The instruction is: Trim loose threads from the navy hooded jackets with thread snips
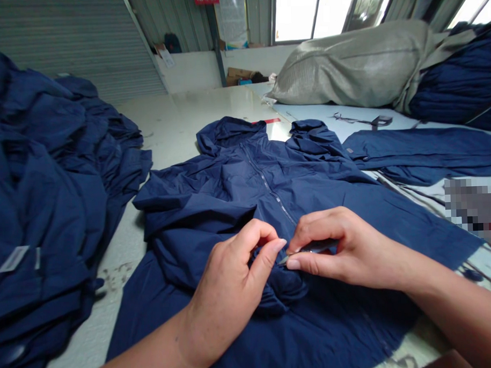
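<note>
A small pointed metal tool is gripped between the thumb and fingers of the right hand, its tip held close to the left hand, whose thumb and forefinger are pinched together over a navy zip-front jacket spread across a pale worktable. The jacket is flanked by a heap of navy garments on the left and a folded navy garment on the right, behind which a bulging grey-green sack is seen near the windows.
</note>
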Motion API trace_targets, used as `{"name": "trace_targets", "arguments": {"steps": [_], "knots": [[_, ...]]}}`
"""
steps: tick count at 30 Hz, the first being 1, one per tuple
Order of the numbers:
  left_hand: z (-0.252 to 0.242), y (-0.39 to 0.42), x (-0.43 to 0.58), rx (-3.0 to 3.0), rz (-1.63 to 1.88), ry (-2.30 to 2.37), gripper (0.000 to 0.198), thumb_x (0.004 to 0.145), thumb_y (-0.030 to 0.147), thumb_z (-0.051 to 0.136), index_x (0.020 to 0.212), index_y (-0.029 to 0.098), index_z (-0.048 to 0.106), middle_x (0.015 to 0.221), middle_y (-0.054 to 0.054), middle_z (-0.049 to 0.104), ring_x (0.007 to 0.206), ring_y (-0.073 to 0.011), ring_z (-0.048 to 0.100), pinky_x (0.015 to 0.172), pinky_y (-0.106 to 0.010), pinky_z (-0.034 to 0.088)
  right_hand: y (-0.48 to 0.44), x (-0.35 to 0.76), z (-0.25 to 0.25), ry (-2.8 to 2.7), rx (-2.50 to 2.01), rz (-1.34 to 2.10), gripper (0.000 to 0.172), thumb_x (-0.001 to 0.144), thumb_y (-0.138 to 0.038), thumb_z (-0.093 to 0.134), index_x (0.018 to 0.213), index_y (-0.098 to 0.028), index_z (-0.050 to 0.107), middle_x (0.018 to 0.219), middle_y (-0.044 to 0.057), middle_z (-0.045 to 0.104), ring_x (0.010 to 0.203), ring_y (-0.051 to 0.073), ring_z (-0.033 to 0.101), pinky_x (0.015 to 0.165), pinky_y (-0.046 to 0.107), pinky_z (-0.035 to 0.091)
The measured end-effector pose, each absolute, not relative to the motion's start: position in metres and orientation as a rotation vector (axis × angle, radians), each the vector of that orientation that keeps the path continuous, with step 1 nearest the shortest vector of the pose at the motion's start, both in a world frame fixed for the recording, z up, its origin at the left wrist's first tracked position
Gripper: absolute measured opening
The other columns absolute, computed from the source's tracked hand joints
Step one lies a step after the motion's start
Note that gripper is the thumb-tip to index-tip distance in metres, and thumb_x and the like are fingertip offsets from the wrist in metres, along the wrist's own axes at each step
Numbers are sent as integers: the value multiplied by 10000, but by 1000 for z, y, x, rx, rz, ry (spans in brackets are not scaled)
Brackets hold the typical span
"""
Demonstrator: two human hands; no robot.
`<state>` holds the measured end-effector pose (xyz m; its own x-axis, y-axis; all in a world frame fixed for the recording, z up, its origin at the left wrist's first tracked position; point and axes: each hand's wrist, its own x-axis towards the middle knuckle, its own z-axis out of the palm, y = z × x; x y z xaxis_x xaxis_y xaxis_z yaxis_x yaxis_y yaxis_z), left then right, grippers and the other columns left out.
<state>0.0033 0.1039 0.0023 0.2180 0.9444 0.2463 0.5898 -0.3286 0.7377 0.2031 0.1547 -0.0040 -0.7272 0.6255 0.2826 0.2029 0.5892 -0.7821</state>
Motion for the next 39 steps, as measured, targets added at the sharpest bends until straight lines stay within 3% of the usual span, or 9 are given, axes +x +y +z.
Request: {"name": "trace_targets", "arguments": {"steps": [11,16,19,24,29,34,39], "knots": [[3,103,3,1980,921,1401,118,946,220,536,842,209,590,728,76,617,623,-68,565,624,-169,399,153,200,-3,-2253,-659,1030,127,877,-247,703,815,-140,733,746,25,710,670,93,627,643,188,451],[0,107,2,1855,944,1427,139,949,278,528,833,210,568,660,77,560,578,-80,521,581,-186,383,156,202,0,-2055,-814,1309,289,878,-421,682,796,-144,697,729,14,650,661,108,560,614,213,427],[-2,110,1,1716,973,1441,161,940,327,532,830,212,553,621,77,519,555,-90,480,550,-196,369,159,201,-5,-1917,-964,1587,409,773,-534,747,874,-143,679,736,-7,588,657,107,493,590,221,390],[-1,113,0,1405,1020,1335,182,917,393,541,863,220,535,695,47,603,580,-104,511,540,-202,390,161,197,-15,-1849,-989,1860,447,591,-464,888,803,-154,646,642,-59,504,591,80,413,549,210,333],[2,119,-5,1261,948,1217,278,828,417,683,976,211,569,794,30,666,712,-122,596,644,-208,454,167,199,-13,-1784,-911,1548,395,619,-447,879,804,-168,669,812,-8,583,708,119,517,658,241,434],[-3,125,-10,1206,871,1122,213,808,354,719,913,178,661,876,9,695,807,-126,602,760,-218,460,174,201,-15,-1846,-813,1270,271,743,-427,805,827,-182,726,913,42,632,832,163,586,789,288,470],[-6,125,-9,1224,847,1117,205,788,332,733,925,187,684,892,12,700,833,-151,609,785,-243,466,176,204,-15,-1842,-841,1528,503,657,-478,854,1060,-198,745,1038,43,656,918,190,612,807,295,467]]}}
